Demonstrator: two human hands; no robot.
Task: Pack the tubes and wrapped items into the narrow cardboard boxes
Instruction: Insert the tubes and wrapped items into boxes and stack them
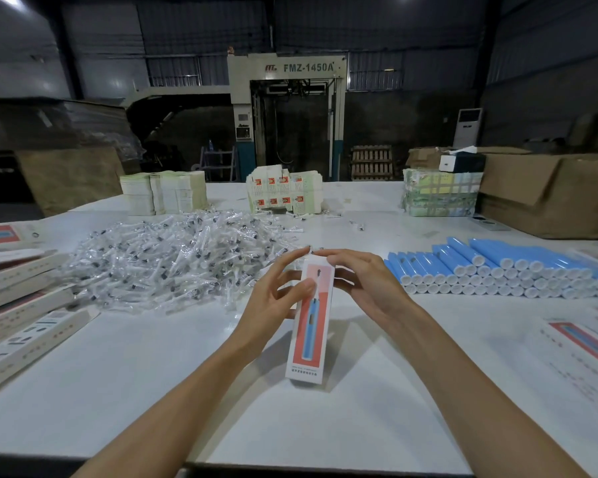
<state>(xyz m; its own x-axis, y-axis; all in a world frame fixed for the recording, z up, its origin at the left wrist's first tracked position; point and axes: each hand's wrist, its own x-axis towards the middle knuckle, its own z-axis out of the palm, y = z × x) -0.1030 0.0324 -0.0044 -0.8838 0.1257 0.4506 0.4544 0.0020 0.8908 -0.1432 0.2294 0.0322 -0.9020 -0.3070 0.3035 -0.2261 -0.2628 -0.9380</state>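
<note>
Here we clasp the narrow red-and-white cardboard box point(310, 339), running near-to-far, at its far end with left grip point(277, 298) and right grip point(363, 284).

We look from head height, forward and down over the worktop point(118, 374), hands close below us.

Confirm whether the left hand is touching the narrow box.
Touching. The head view shows the thumb of the left hand lying on the front of the narrow box.
</note>
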